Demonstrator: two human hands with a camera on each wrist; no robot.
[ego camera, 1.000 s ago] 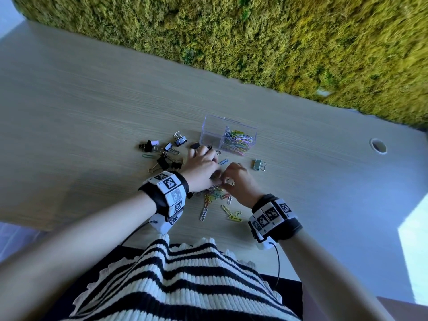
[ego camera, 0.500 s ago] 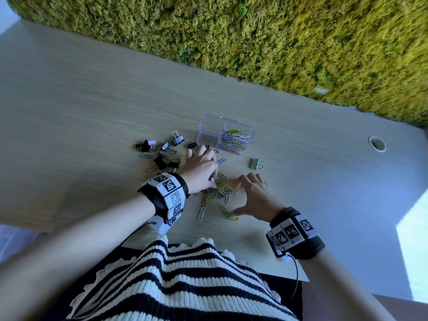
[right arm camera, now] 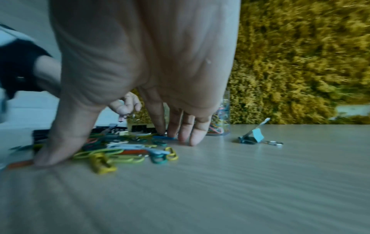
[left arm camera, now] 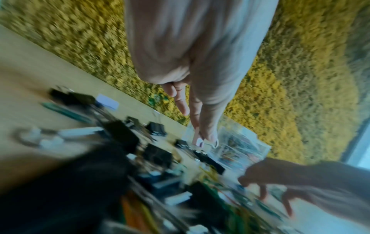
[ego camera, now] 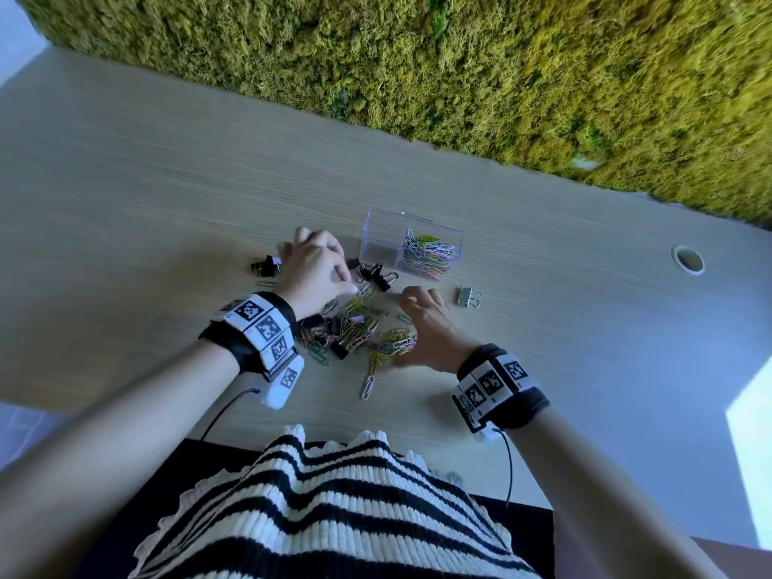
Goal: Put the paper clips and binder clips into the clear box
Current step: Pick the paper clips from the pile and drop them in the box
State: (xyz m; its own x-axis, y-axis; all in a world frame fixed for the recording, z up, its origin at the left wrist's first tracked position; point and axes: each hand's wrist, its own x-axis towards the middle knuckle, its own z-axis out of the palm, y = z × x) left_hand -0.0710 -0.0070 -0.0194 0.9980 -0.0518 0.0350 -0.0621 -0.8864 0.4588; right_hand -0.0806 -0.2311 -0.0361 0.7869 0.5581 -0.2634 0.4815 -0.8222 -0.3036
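Observation:
The clear box [ego camera: 376, 240] stands mid-table, with coloured paper clips in its right half; the box [right arm camera: 220, 123] also shows behind my fingers in the right wrist view. A pile of paper clips [ego camera: 363, 332] mixed with black binder clips lies in front of it. My right hand [ego camera: 417, 323] is spread over the pile's right side, its fingertips [right arm camera: 192, 140] and thumb pressing on the table and clips. My left hand [ego camera: 353, 286] is raised at the pile's far left, thumb and index finger pinching a small wire clip [left arm camera: 213, 142]. Blur hides which kind of clip it is.
A pale blue binder clip [ego camera: 468, 295] lies alone right of the hands. More black binder clips [ego camera: 265, 265] sit at the left, and a single white paper clip [ego camera: 367, 386] nearer me. A moss wall [ego camera: 459, 68] backs the table; a cable hole [ego camera: 687, 259] is far right.
The hands, together over the pile a second ago, have parted. My right hand spread flat beside the clips. My left hand lifted and moved away to the left, fingertips pinched.

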